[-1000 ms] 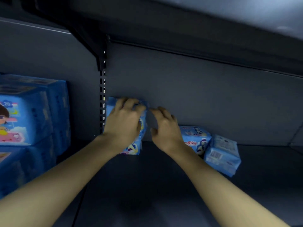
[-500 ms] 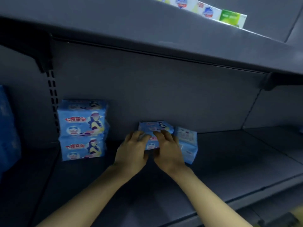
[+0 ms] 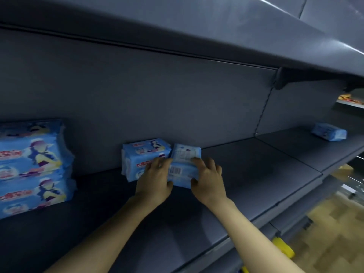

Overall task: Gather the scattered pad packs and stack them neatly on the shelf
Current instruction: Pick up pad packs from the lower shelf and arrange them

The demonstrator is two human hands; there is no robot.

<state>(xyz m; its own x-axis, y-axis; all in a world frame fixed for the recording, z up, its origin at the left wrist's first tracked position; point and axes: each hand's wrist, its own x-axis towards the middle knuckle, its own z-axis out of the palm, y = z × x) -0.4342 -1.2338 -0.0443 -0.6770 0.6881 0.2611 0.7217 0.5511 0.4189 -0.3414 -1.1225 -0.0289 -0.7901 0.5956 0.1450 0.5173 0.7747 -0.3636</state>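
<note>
On the dark grey shelf [image 3: 246, 174], two light-blue pad packs lie near the back wall. One pack [image 3: 141, 156] shows its printed front. Just right of it, the other pack [image 3: 184, 164] shows its barcode side. My left hand [image 3: 155, 178] and my right hand [image 3: 208, 178] grip the barcode pack from either side, fingers curled over its edges. At the far left, a neat stack of two pad packs [image 3: 33, 166] stands upright. Another single pack [image 3: 329, 132] lies alone on the neighbouring shelf bay at the right.
An upper shelf [image 3: 216, 26] overhangs close above. The shelf's front edge [image 3: 275, 209] runs diagonally at lower right, with a tiled floor [image 3: 334, 223] and a yellow object [image 3: 283, 247] below. A bracket [image 3: 295, 77] marks the bay divide.
Both hands have shifted right from the front-facing pack onto the barcode pack. The view has panned right, bringing the lone pack in the right bay into sight.
</note>
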